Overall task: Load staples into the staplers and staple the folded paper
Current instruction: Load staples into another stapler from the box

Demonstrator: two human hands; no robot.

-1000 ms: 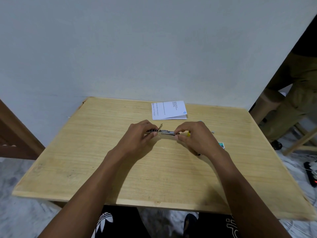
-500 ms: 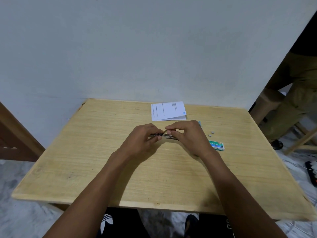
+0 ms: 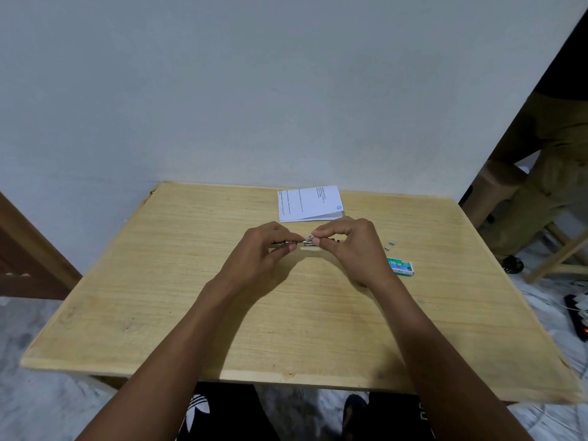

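Note:
A small metal stapler is held just above the middle of the wooden table. My left hand grips its left end. My right hand pinches something small and silvery at the stapler's middle; whether it is a staple strip or a stapler part I cannot tell. Most of the stapler is hidden by my fingers. The folded white paper lies flat behind my hands near the table's far edge. A green staple box lies to the right of my right hand.
Two small loose staple pieces lie on the table just behind the box. A white wall stands close behind the table. Another person's legs and a wooden stool are at the far right. A power strip lies on the floor.
My right hand slid left along the stapler and now pinches at its middle, close to my left hand. The green box and loose staples came into view.

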